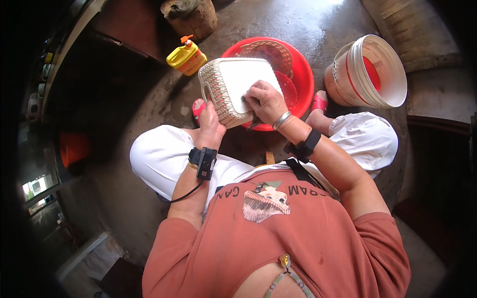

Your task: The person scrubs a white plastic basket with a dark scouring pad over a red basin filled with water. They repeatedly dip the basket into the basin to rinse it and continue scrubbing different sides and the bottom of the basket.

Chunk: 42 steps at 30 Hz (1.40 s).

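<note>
A cream woven-pattern plastic basket is tilted over a red plastic basin, its flat white base facing up. My left hand grips the basket's near left side, below its handle opening. My right hand presses on the base with curled fingers, around something small and dark, mostly hidden, perhaps a scrubbing cloth; a dark wisp hangs below the hand. In the basin lie a perforated plastic basket and a red scallop-edged item, both partly covered by the held basket.
A yellow jug with an orange cap stands on the wet floor left of the basin. To the right, a large white bucket leans with something red inside. A round wooden block stands at the top, and an orange-red container at far left.
</note>
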Available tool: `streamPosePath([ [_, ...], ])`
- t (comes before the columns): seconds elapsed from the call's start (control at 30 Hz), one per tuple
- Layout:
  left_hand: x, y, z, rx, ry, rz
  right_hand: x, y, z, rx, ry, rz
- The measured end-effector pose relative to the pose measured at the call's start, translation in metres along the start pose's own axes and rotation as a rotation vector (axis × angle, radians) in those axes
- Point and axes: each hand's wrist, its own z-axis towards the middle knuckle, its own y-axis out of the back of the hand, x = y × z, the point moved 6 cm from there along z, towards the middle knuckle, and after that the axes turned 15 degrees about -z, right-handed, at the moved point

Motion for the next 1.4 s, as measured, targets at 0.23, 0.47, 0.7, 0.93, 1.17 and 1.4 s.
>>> streamPosePath([
  [0.23,0.001,0.004,0.007,0.069,-0.014,0.015,0.003,-0.006,-0.001,0.064,-0.032,0.080],
  [0.47,0.005,-0.020,-0.012,0.220,0.014,0.108,-0.031,0.003,0.035,-0.093,-0.067,-0.088],
  [0.7,0.007,-0.011,0.001,0.112,0.021,0.083,0.023,0.007,0.014,-0.027,0.031,0.114],
  [0.93,0.013,-0.020,-0.007,0.291,0.074,0.119,-0.050,0.013,0.047,-0.138,-0.179,-0.195],
  [1.17,0.007,-0.020,-0.011,0.194,0.052,-0.061,0.031,0.011,0.009,-0.066,0.045,0.124],
  [1.4,0.017,-0.011,0.002,0.272,0.118,0.085,-0.022,0.010,0.039,-0.131,0.007,-0.054],
])
